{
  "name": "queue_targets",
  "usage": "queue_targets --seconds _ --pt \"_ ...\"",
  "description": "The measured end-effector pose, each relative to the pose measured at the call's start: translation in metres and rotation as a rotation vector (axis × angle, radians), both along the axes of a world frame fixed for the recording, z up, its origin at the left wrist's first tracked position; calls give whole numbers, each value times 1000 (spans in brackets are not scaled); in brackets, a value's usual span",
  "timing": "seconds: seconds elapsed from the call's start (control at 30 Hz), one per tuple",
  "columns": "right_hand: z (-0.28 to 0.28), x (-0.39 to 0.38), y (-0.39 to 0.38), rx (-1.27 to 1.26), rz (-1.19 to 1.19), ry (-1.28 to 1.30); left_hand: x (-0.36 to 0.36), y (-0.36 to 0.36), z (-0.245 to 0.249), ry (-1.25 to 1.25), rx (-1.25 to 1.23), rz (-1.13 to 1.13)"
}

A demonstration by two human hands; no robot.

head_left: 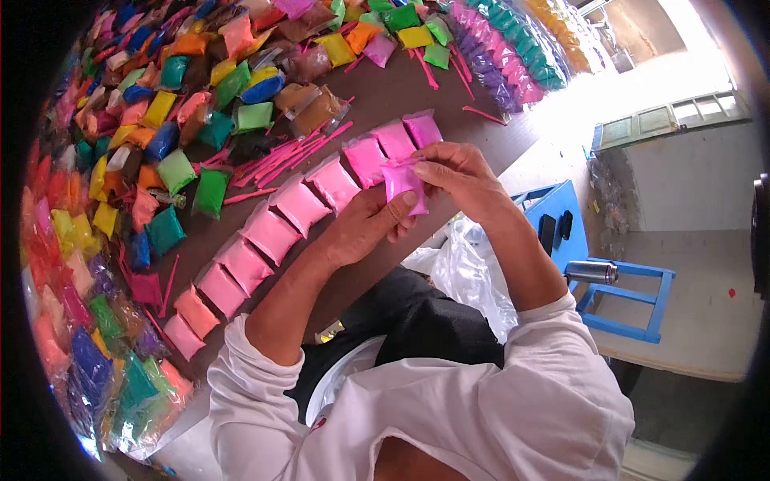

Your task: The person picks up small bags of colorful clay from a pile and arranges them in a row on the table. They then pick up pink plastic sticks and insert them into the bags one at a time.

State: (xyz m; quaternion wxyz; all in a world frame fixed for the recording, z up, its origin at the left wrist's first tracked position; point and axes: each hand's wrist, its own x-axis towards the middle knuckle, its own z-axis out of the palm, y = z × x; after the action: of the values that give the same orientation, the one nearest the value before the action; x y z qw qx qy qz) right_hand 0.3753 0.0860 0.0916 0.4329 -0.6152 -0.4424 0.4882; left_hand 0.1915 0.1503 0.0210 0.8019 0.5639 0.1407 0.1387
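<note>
Both hands meet on one small clear bag filled with something bright pink-purple (403,191), held up over the table's near edge. My left hand (370,220) grips its lower part, thumb laid across the front. At the bag's top edge, the thumb and fingers of my right hand (455,172) are pinched together. Just behind the hands, a row of similar pink packets (301,204) runs diagonally along the dark table (401,94). A purple-pink packet (423,128) ends the row at its upper right, and a coral packet (196,311) lies near its lower left.
A large heap of packets in many colours (160,104) covers the table's left and far side. Thin pink plastic strips (293,156) lie between heap and row. Strings of joined packets (513,56) lie at the far right. A blue stool (626,293) and a metal flask (592,272) are at right.
</note>
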Motion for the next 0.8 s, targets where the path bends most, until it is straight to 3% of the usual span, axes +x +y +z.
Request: queue_targets --seconds 0.4,0.6,0.7,0.8 --pt "-10 -38 -45 91 -230 -51 -4 -5 9 30 147 87" --pt "6 -19 -48 42 -172 -170 -5 -4 13 155 264 43" --pt "15 -10 -45 -87 24 -237 -4 -8 6 166 319 24" --pt "14 -9 -41 -62 122 -273 -3 -4 15 187 445 -4"
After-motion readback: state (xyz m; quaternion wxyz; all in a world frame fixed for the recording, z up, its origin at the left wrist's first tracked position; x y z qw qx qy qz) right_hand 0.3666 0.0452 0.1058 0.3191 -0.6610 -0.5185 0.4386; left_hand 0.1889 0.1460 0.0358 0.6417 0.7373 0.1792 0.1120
